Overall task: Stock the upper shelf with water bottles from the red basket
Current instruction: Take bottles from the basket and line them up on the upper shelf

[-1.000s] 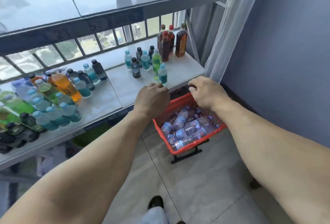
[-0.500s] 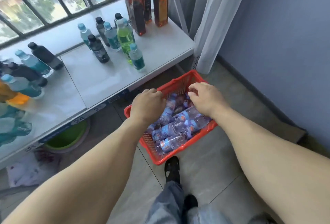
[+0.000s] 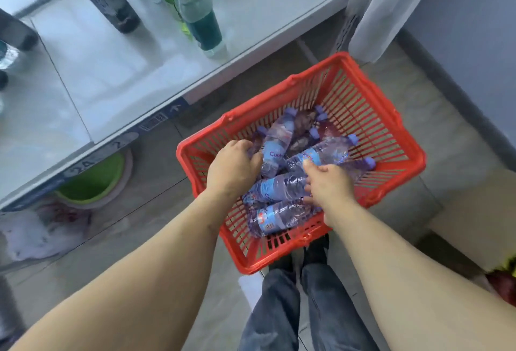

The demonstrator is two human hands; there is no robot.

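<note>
Both of your hands reached into the red basket [image 3: 391,138], which stood on the floor just beside the shelf [image 3: 117,71]. Your left hand [image 3: 233,169] curled its fingers around one of the water bottles [image 3: 279,144] near the basket's left wall. Your right hand [image 3: 329,185] gripped another bottle [image 3: 321,155] at the basket's middle.

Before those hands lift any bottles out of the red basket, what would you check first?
1. Red plastic basket steady on the floor: ok, it sits flat.
2. Clear water bottles with blue labels within reach: ok, several lie in the basket.
3. Left hand has a firm hold: cannot tell, its fingers are curled down among the bottles.
4. Right hand has a firm hold: cannot tell, its fingers rest on a bottle.
5. Room on the upper shelf: cannot tell, out of view.
</note>
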